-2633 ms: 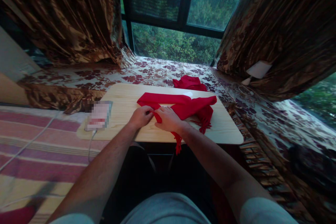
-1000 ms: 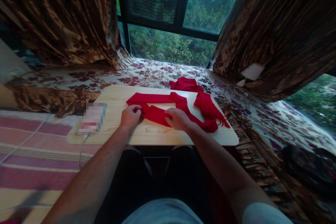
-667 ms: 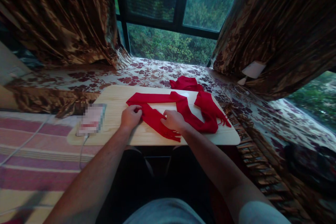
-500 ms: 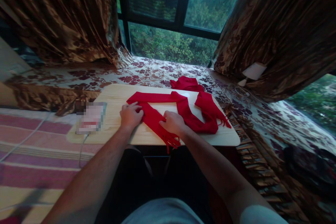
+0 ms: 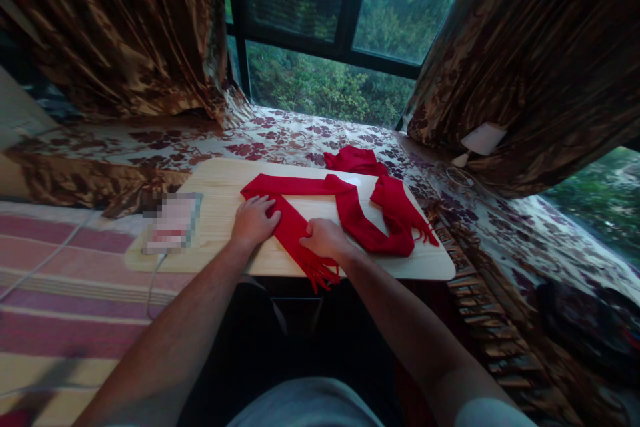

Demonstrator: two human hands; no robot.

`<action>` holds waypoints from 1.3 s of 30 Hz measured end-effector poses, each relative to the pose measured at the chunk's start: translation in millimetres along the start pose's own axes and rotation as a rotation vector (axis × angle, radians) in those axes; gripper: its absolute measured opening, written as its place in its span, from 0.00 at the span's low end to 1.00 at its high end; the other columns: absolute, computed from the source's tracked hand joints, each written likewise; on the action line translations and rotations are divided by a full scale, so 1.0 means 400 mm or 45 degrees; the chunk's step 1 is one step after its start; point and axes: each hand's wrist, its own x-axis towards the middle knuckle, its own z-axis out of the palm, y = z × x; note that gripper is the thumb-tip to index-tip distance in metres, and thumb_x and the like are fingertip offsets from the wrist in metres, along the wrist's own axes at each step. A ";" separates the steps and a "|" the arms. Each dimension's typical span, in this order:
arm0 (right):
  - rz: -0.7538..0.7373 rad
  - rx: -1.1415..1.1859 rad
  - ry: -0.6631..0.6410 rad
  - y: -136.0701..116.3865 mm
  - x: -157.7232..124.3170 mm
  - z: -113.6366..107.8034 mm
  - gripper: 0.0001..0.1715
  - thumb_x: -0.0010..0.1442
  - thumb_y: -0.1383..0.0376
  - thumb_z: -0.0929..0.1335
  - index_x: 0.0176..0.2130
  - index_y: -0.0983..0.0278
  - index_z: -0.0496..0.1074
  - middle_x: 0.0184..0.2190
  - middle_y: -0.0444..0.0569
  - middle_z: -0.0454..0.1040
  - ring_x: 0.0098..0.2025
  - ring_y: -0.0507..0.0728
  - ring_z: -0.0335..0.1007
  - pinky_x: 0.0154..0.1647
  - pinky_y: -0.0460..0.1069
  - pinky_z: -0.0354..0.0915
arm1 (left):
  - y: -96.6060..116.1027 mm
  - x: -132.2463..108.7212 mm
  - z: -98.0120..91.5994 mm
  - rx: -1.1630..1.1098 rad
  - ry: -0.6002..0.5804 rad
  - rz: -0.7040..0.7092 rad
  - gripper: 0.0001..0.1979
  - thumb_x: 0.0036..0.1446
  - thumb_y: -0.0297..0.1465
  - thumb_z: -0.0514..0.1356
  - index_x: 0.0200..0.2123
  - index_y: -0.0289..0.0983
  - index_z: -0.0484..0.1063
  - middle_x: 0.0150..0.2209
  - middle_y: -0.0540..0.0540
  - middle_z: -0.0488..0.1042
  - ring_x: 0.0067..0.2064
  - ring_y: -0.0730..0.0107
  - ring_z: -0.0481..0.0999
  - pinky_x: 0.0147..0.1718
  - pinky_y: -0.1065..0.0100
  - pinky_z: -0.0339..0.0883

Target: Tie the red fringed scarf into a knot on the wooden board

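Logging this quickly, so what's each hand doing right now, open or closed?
Left hand: open, resting on the red fringed scarf.
Right hand: curled at the scarf's near end; whether it grips can't be told.

Plain red scarf (image 5: 295, 185), pale wood-grained table (image 5: 217, 213), maroon-flowered white cover (image 5: 295, 130), pink-striped bedding (image 5: 65, 280)

There are two hands (image 5: 254, 220), two arms (image 5: 170, 340), one scarf (image 5: 353, 213), one red bundle (image 5: 356, 159), one counter (image 5: 215, 200), one pixelated device (image 5: 173, 223), one lamp (image 5: 484, 139), two curtains (image 5: 125, 27), one striped cloth (image 5: 60, 267), and one dark item (image 5: 587, 320) too dim to make out.
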 end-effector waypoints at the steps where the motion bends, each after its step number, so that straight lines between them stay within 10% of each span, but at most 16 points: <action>1: -0.013 0.013 0.000 -0.003 0.000 -0.001 0.13 0.58 0.56 0.70 0.35 0.62 0.77 0.35 0.53 0.81 0.37 0.59 0.75 0.33 0.48 0.60 | -0.001 0.000 0.000 -0.003 0.000 0.000 0.23 0.60 0.42 0.58 0.53 0.38 0.80 0.59 0.41 0.75 0.62 0.50 0.70 0.63 0.53 0.58; 14: 0.009 0.801 0.068 0.020 0.045 0.053 0.09 0.61 0.64 0.65 0.36 0.64 0.75 0.27 0.43 0.75 0.29 0.51 0.69 0.27 0.43 0.58 | -0.006 0.006 0.004 -0.078 0.059 -0.014 0.23 0.62 0.35 0.52 0.54 0.34 0.79 0.58 0.40 0.76 0.63 0.54 0.71 0.65 0.55 0.59; 25: -0.023 0.517 0.287 0.045 0.034 0.044 0.10 0.63 0.64 0.65 0.39 0.63 0.75 0.33 0.46 0.78 0.34 0.53 0.71 0.33 0.45 0.61 | -0.008 0.006 0.001 -0.087 0.051 -0.006 0.23 0.64 0.34 0.50 0.53 0.35 0.80 0.56 0.41 0.78 0.61 0.55 0.72 0.64 0.56 0.59; 39: -0.044 0.579 -0.189 0.086 0.010 0.003 0.14 0.61 0.62 0.68 0.43 0.66 0.80 0.33 0.48 0.81 0.29 0.53 0.73 0.26 0.44 0.60 | 0.013 0.047 -0.048 -0.124 -0.072 0.180 0.25 0.56 0.26 0.54 0.55 0.40 0.79 0.54 0.43 0.79 0.58 0.56 0.74 0.62 0.55 0.59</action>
